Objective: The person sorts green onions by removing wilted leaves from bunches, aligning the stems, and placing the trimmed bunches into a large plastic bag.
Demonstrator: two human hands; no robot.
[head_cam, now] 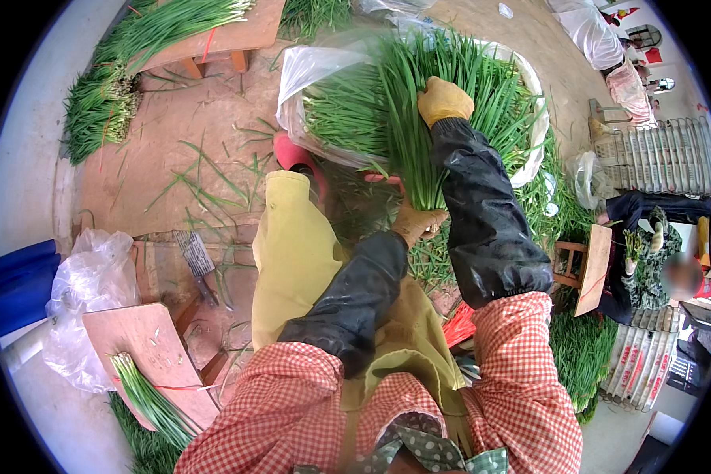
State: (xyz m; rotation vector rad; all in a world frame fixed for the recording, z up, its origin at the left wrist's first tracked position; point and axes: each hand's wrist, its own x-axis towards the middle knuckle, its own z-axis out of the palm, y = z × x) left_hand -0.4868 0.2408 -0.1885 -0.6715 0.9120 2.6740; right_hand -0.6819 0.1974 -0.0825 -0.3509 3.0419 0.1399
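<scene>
My left hand (416,224), in a tan glove, is closed around the lower ends of a bunch of long green leafy stalks (412,136), which look like garlic chives. Above it my right hand (445,101), in a yellowish glove, is a fist at the leafy part of the greens; what lies inside the fist is hidden. Beneath and behind the bunch is a wide container lined with clear plastic (536,106), filled with more of the same greens (343,109). Black sleeve covers reach from both wrists to the elbows.
A cleaver (197,260) lies on the floor at left. Near it, a low wooden board (145,338) bears a tied bunch. Another board (260,35) with greens stands at top left. A co-worker (652,237) holds stalks at right, beside a small wooden stool (592,269). Loose leaves litter the floor.
</scene>
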